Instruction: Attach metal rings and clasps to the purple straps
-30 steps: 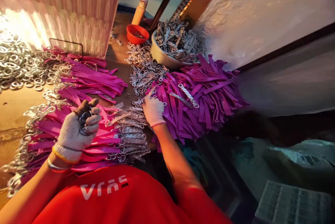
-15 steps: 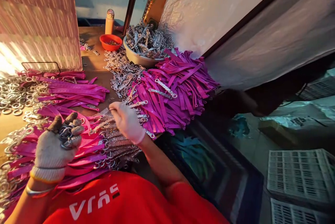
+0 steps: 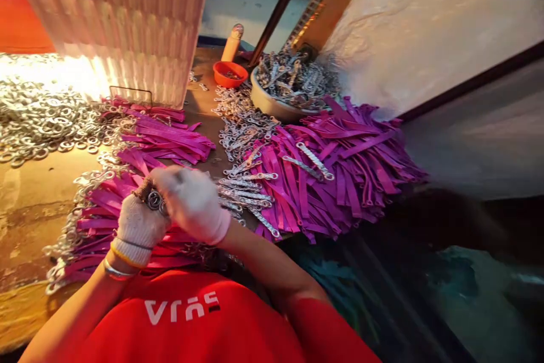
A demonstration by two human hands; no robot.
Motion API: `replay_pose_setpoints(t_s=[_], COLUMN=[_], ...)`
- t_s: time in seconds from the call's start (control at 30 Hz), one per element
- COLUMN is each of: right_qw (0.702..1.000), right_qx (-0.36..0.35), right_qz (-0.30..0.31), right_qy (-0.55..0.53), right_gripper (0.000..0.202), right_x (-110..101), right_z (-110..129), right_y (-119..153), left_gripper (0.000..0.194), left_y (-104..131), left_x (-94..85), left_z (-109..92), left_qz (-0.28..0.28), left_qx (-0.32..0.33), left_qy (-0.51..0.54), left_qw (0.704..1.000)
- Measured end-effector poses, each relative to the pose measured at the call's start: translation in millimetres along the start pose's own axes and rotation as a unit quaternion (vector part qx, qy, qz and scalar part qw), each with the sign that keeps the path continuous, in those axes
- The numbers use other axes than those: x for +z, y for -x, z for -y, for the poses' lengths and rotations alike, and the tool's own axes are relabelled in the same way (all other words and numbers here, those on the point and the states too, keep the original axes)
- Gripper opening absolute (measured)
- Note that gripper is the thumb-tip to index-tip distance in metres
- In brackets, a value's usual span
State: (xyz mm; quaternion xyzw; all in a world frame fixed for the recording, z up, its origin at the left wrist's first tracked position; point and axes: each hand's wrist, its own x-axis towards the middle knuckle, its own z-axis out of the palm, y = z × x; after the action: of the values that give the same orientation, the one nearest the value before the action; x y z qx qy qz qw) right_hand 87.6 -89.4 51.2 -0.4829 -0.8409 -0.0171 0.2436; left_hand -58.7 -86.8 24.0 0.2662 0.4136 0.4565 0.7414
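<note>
My left hand [image 3: 142, 221], in a knitted glove with dark fingertips, is closed around several small metal rings [image 3: 154, 200]. Against its fingers presses my right hand [image 3: 193, 204], in a pale glove and blurred by motion. Its fingers look curled together; what they hold, if anything, is hidden. Beneath both hands lie pink-purple straps [image 3: 106, 204] with metal rings along their left ends. Just right of my right hand, braided silver-coloured metal links [image 3: 244, 190] lie in a row, beside a large heap of purple straps [image 3: 314, 170].
Behind the heap stands a basin [image 3: 272, 105] piled with metal links. An orange bowl [image 3: 230, 74] and a bottle [image 3: 232, 43] are near the wall. Many loose rings [image 3: 46, 119] cover the table's left, beside an upright corrugated panel [image 3: 140, 23]. The table's right edge drops to the floor.
My right hand has moved left from beside the metal links to my left hand, and the two now touch. My left hand's fingers have turned inward. The view has swung left.
</note>
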Motion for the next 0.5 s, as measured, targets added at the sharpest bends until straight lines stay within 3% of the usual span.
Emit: replay_pose_setpoints(t_s=[0.1,0.17,0.23,0.37,0.5], right_qw=[0.99,0.982,0.971,0.956,0.917], right_qx=[0.119,0.144,0.121,0.043,0.05], right_qz=[-0.04,0.048,0.163,0.289,0.386], right_qy=[-0.071,-0.111,-0.124,-0.023,0.088], right_gripper=[0.029,0.022,0.018,0.026,0.027], right_x=[-4.6,3.5,18.4,50.9,74.6], right_z=[-33.5,-52.4,-60.5,-49.6,-35.2], right_y=[-19.3,-30.1,-37.8,-48.6,-54.5], left_gripper=[0.033,0.038,0.039,0.037,0.028], left_y=[6.1,10.7,14.5,16.1,11.9], left_x=[-14.3,-26.3,-37.7,-53.5,-60.6], left_z=[-15.3,-24.2,-29.3,-26.9,-18.1], left_qz=[-0.034,-0.043,-0.041,-0.024,-0.02], left_qx=[-0.052,-0.093,-0.118,-0.138,-0.143], left_qy=[0.14,0.219,0.245,0.247,0.237], left_qw=[0.988,0.97,0.962,0.959,0.961])
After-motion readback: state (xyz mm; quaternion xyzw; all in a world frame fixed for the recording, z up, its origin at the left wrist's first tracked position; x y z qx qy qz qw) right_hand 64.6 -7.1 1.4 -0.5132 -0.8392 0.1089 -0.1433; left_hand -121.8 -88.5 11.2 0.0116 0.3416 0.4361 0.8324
